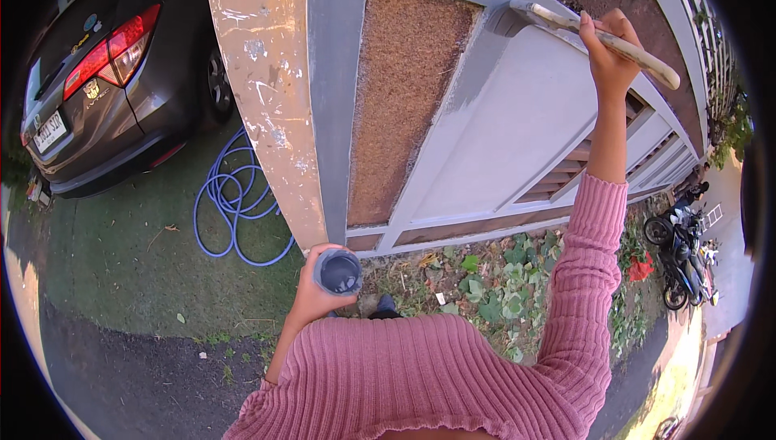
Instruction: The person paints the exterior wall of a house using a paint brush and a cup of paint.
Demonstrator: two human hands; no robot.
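Note:
My right hand [612, 50] is raised to the upper right, fingers closed round the long pale handle of a paintbrush [655, 65]. The brush's bristles [508, 20] press against the wall beside a patch of darker grey paint. Below and to the left, the wall panel [517, 109] is a paler grey-white. My left hand [317, 288] is wrapped round a small cup of grey paint [338, 272], held in front of my body near the foot of the wall. Grey paint smears the cup's rim.
A peeling tan pillar [263, 76] borders the wall on the left, next to a brown pebbled panel [408, 101]. A dark car [121, 76] and a coiled blue hose [234, 206] are further left. Leafy plants [509, 286] grow along the wall's foot; motorcycles [683, 254] stand at the right.

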